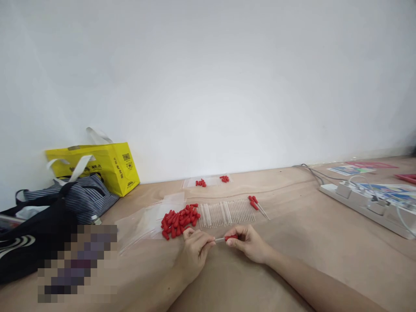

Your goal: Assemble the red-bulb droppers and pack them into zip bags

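Between my two hands a clear glass dropper tube (220, 239) lies roughly level. My left hand (196, 249) pinches its left end with thumb and fingers. A red rubber bulb (230, 237) sits at the right end of the tube, gripped by my right hand (247, 243); how far the tube reaches into it is hidden. Just beyond my left hand is a pile of red rubber bulbs (177, 221). A row of loose glass tubes (224, 213) lies past both hands. Farther right rest a few droppers (260, 207) with red bulbs on them.
Clear plastic bags (139, 225) lie left of the pile. Near the wall is another bag (213, 180) with red bulbs and tubes. A yellow bag (121, 169), striped bag (87, 195) and black bag (39, 242) stand left. A white power strip (367, 210) lies right.
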Demonstrator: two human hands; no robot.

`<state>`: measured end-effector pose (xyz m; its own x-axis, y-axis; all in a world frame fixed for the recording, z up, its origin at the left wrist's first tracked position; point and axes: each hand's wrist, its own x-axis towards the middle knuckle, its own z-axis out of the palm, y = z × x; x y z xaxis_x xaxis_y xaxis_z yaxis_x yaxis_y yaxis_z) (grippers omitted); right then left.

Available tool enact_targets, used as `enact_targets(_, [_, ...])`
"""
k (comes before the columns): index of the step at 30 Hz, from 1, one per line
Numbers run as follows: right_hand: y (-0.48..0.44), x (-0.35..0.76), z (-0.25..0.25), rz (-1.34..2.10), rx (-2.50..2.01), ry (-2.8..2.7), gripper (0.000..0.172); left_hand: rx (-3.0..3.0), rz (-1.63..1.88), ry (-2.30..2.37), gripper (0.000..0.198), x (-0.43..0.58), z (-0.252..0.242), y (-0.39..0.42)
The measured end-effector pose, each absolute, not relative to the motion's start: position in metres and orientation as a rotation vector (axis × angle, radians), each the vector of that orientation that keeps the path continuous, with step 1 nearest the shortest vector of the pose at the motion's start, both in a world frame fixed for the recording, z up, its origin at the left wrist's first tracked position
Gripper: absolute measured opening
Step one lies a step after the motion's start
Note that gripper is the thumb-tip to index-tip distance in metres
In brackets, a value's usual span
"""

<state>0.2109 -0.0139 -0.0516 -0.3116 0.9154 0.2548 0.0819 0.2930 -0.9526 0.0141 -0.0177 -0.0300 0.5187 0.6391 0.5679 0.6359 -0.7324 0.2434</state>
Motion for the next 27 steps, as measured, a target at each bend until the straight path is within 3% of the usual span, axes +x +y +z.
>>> enact_targets(7, [-0.02,0.209,-0.047,0.888,-0.998,-1.806,0.021,2.868,1.062,1.093,0.022,0.016,-0.025,-0.022])
enact_targets(16, [-0.025,0.206,-0.041,0.703,-0.915,-1.914,0.018,2.836,1.365,0.971,0.021,0.021,-0.026,-0.024])
enact_targets(27, [-0.019,0.204,-0.045,0.808,-0.875,-1.896,0.02,2.805,1.296,1.046,0.021,0.021,-0.029,-0.025])
